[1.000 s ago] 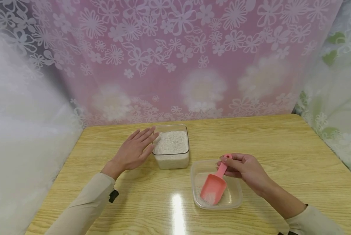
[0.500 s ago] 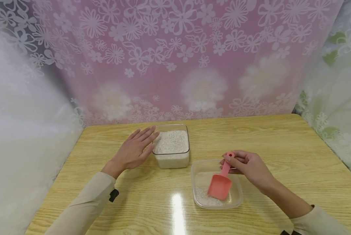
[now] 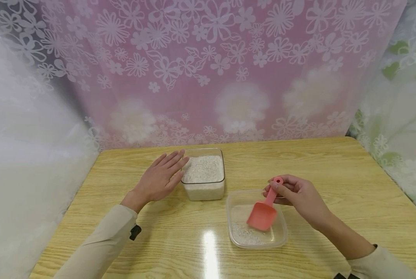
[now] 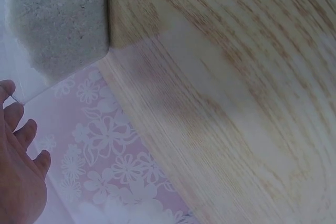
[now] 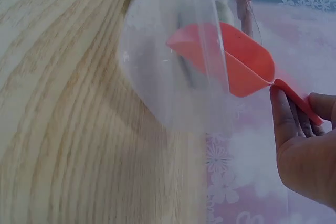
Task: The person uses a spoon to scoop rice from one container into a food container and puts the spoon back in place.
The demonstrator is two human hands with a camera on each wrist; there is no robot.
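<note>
A pink scoop [image 3: 262, 215] is held by its handle in my right hand [image 3: 303, 197], thumb on top and fingers beneath. Its bowl, bare of grains, tilts down over a shallow clear plastic container [image 3: 279, 240]. White rice grains [image 3: 246, 235] lie spread on that container's floor, mostly toward its near side. My left hand [image 3: 159, 178] lies with straight fingers against the left side of a square clear bin [image 3: 205, 192], fingertips at its rim. White rice [image 3: 203, 169] fills much of this bin. In the right wrist view, the scoop [image 5: 244, 61] reaches past the container's wall [image 5: 152, 56].
Both containers stand on a wood-grain table [image 3: 173, 240], the bin farther back and to the left. A pink flowered curtain [image 3: 208, 97] hangs behind the table's far edge. Pale sheets flank the left and right sides.
My right hand has lifted the scoop up and to the right. The rice in its bowl has slid out into the shallow container. My left hand stays at the bin.
</note>
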